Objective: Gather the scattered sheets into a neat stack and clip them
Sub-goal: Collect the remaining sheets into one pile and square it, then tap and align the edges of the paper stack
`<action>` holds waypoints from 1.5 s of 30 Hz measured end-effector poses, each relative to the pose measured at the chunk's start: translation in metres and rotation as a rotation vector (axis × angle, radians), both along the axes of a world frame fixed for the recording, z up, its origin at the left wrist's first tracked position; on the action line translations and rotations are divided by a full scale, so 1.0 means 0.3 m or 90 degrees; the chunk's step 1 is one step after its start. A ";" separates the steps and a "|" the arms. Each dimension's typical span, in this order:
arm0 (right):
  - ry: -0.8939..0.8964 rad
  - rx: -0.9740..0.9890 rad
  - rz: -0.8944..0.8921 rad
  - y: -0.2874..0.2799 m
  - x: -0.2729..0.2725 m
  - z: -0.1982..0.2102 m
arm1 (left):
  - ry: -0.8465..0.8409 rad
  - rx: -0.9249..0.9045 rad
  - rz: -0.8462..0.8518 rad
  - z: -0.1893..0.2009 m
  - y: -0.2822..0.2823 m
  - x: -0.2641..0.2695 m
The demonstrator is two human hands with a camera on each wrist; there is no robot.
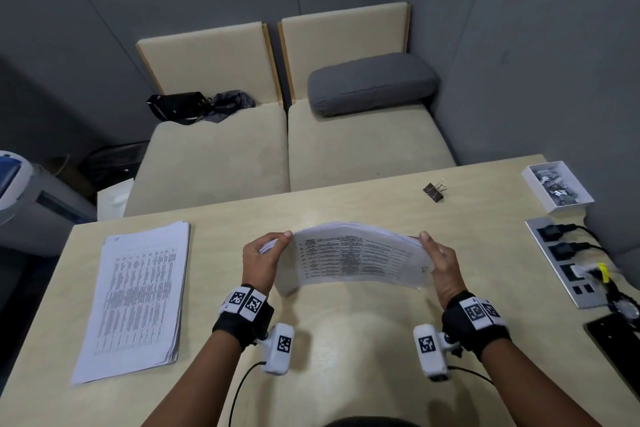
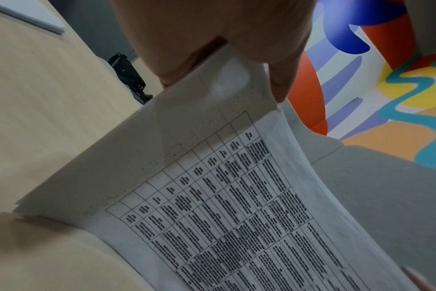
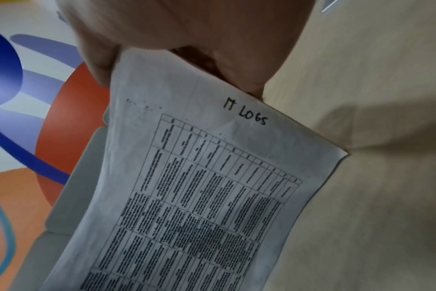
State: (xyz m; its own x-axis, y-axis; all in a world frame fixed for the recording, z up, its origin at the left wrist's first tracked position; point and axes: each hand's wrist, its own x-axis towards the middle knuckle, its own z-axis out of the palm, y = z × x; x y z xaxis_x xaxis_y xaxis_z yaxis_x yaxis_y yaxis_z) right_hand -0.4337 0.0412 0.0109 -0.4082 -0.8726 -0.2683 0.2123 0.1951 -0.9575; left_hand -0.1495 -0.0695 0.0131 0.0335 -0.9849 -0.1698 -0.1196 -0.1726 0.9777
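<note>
On the counter (image 1: 346,340) before us, the sheaf of printed sheets (image 1: 353,258) stands on its long lower edge, its long axis running left to right between our hands. Our left hand (image 1: 261,262) pinches one short end and our right hand (image 1: 443,265) the other. The binder clip (image 1: 434,190) lies beyond, well apart, nearer our right hand.

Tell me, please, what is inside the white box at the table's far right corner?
The white box holds a heap of small grey and silver pieces, likely clips; too small to be sure. Its floor is covered.
</note>
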 end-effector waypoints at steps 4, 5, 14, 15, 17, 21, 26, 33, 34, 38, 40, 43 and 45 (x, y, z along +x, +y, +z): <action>0.050 0.001 -0.072 -0.026 0.005 -0.005 | -0.003 0.004 -0.011 0.004 -0.002 0.009; 0.062 0.001 -0.079 -0.030 0.005 -0.004 | 0.000 0.005 -0.011 0.007 -0.002 0.010; 0.114 -0.021 -0.047 -0.030 -0.003 0.005 | 0.000 0.018 -0.017 0.018 -0.002 0.018; 0.115 -0.018 -0.048 -0.034 -0.004 0.004 | 0.002 0.019 -0.014 0.018 -0.003 0.018; 0.110 -0.004 -0.062 -0.041 -0.011 -0.001 | 0.004 0.023 -0.012 0.020 -0.005 0.022; 0.088 0.005 -0.015 -0.035 -0.027 -0.002 | -0.005 0.016 -0.012 0.024 -0.013 0.028; 0.179 0.042 0.082 -0.024 -0.043 -0.021 | -0.119 -0.062 -0.066 0.046 -0.038 0.039; 0.318 0.062 0.104 -0.078 -0.017 -0.001 | -0.833 -0.303 -0.444 0.154 -0.072 -0.006; 0.336 0.051 0.120 -0.095 -0.001 0.014 | -0.868 -0.311 -0.472 0.161 -0.073 -0.011; 0.332 0.002 0.116 -0.186 0.085 0.096 | -0.797 -0.244 -0.409 0.168 -0.076 0.094; 0.333 -0.047 0.114 -0.235 0.136 0.113 | -0.695 -0.190 -0.346 0.166 -0.074 0.204; 0.343 -0.064 0.116 -0.291 0.231 0.100 | -0.472 -0.035 -0.219 0.139 -0.072 0.422; 0.331 -0.051 0.140 -0.313 0.317 0.075 | -0.374 0.030 -0.098 0.111 -0.073 0.602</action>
